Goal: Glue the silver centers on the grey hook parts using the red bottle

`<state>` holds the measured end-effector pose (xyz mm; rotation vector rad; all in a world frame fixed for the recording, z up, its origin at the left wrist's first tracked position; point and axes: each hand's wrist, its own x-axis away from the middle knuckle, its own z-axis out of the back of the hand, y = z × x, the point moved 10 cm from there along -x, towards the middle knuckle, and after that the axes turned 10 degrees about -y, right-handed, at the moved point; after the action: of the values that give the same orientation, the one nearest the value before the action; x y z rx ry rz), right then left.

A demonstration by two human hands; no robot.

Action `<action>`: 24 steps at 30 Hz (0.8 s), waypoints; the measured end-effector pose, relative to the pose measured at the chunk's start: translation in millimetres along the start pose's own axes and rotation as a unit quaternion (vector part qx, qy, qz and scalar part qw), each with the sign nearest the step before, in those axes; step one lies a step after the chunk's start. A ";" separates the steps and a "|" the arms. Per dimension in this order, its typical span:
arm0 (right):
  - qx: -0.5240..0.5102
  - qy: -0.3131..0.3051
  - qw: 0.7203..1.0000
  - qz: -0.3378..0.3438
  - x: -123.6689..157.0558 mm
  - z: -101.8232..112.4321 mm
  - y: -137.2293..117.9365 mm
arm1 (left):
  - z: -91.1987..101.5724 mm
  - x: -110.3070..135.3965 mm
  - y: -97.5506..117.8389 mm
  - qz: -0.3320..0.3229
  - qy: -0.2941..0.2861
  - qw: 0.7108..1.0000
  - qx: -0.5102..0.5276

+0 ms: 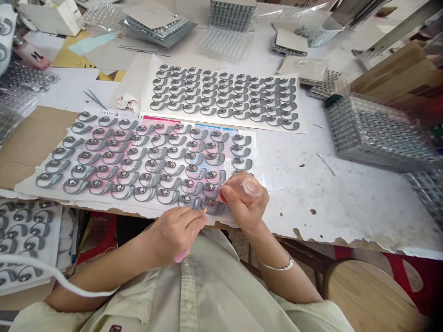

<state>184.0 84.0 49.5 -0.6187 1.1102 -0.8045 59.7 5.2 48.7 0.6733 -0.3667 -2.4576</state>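
Note:
My left hand is closed around a thin pink-handled tool. Its narrow yellow tip meets or nearly meets a grey hook-shaped part at the front edge of the near sheet. Beside it, my right hand grips a clear plastic squeeze bottle, tilted, with a red end pointing toward the same part. Rows of similar grey hook-shaped parts, each with a round metallic piece, cover this sheet. My right fingers hide some parts at its right corner.
A second white sheet of grey parts lies behind. Clear trays and a cardboard box stand at right. Tweezers and crumpled tissue lie at left. A white cable crosses my left forearm; a wooden stool stands below right.

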 end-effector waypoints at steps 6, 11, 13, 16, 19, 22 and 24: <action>-0.009 -0.006 1.000 0.006 -0.4 -0.4 -3.4 | 4.7 -2.2 -3.8 -0.005 0.008 1.000 0.021; -0.009 -0.009 1.000 0.027 -0.5 -1.1 -8.0 | 10.2 -6.0 -7.4 -0.001 0.007 0.999 0.046; -0.006 -0.010 0.999 0.033 -0.6 -1.4 -9.5 | 12.0 -7.1 -7.8 -0.005 0.009 0.998 0.056; -0.004 -0.016 0.999 0.038 -0.5 -2.5 -11.0 | 13.6 -8.1 -9.8 -0.010 0.010 0.997 0.078; -0.007 -0.022 0.999 0.043 -0.6 -3.6 -12.7 | 13.8 -8.4 -17.2 0.008 0.003 0.994 0.112; -0.009 -0.024 0.999 0.046 -0.7 -4.1 -13.8 | 10.5 -8.9 -24.6 0.032 -0.022 0.988 0.147; -0.013 -0.023 0.999 0.045 -0.5 -4.0 -13.7 | 9.7 -9.0 -28.1 0.039 -0.030 0.985 0.164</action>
<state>176.7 76.4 59.1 -0.6022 1.1011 -0.6966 48.4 34.1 49.3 0.7024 -0.8191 -2.3680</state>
